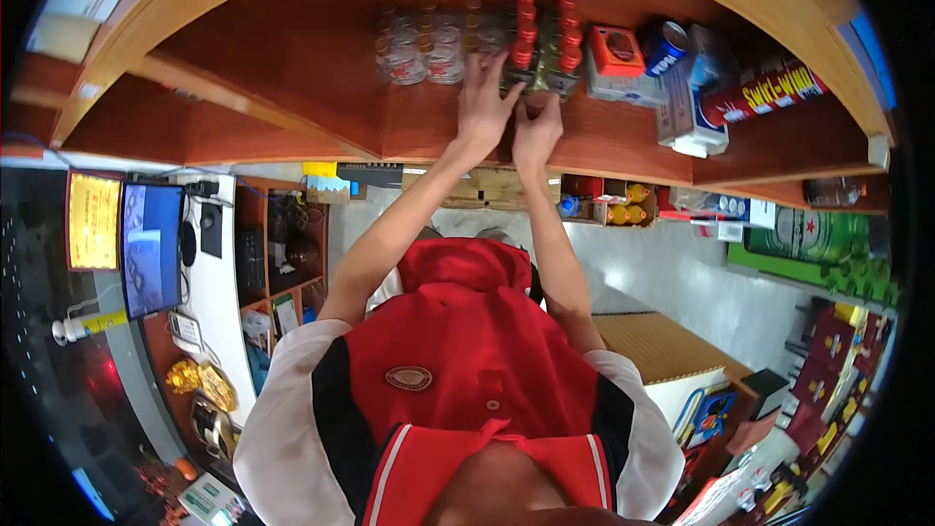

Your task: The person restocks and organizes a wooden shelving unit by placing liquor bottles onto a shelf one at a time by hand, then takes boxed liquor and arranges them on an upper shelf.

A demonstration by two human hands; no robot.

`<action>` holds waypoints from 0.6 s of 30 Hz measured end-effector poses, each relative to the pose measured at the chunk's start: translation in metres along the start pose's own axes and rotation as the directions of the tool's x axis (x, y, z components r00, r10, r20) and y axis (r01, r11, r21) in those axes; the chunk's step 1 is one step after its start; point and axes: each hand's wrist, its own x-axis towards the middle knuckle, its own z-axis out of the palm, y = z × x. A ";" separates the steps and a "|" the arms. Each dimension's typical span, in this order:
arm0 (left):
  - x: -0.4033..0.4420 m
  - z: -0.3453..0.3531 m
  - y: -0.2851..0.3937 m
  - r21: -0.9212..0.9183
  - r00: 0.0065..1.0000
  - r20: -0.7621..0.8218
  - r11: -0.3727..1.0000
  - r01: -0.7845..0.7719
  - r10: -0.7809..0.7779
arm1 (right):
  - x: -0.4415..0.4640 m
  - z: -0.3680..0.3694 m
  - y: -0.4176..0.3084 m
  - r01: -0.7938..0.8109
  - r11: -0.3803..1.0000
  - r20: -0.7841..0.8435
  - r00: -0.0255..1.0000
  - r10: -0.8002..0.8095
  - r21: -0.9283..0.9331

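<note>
Both hands reach onto a brown wooden shelf [419, 131]. My left hand [484, 102] has its fingers apart and rests against the front of a row of red-capped bottles [523, 54]. Just right of it, my right hand [538, 127] has its fingers bent together at the front of the bottles; what they hold, if anything, is hidden. A second row of red-capped bottles [565, 49] stands behind and to the right. Clear bottles with red labels and brownish caps [407, 63] stand in rows to the left of my left hand.
Right of the bottles are a red-orange box [617, 52], a blue can [666, 48], a white box [693, 124] and a red tube [765, 93]. The shelf's front edge [623, 175] runs below my wrists. A cardboard box [662, 346] stands lower right, a monitor [153, 248] at left.
</note>
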 end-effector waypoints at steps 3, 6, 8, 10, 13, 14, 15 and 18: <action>-0.006 -0.006 -0.003 -0.035 0.999 0.030 0.999 -0.011 0.012 | -0.014 -0.003 -0.005 -0.041 0.999 0.044 0.998 0.041 0.005; -0.033 -0.037 0.001 -0.207 0.996 0.062 0.976 0.073 -0.061 | -0.056 -0.010 0.001 -0.002 0.999 0.243 0.970 -0.006 0.032; -0.069 -0.060 -0.018 -0.170 0.998 -0.031 0.984 -0.058 0.054 | -0.095 -0.016 -0.026 0.028 0.999 0.434 0.900 -0.043 0.040; -0.099 -0.109 -0.040 -0.323 0.987 -0.121 0.936 -0.138 0.104 | -0.156 0.005 -0.021 0.042 0.994 0.536 0.840 -0.088 0.098; -0.127 -0.189 -0.095 -0.246 0.951 -0.309 0.964 -0.105 0.025 | -0.210 0.048 -0.068 0.161 0.948 0.728 0.609 -0.314 0.274; -0.128 -0.217 -0.122 -0.221 0.937 -0.349 0.973 -0.069 -0.013 | -0.221 0.073 -0.106 0.163 0.917 0.665 0.644 -0.378 0.364; -0.122 -0.249 -0.146 -0.183 0.913 -0.396 0.983 0.024 -0.096 | -0.224 0.096 -0.142 0.038 0.940 0.738 0.609 -0.291 0.340; -0.063 -0.349 -0.224 -0.094 0.806 -0.563 0.983 0.155 -0.181 | -0.237 0.207 -0.204 -0.377 0.853 0.813 0.576 -0.088 0.360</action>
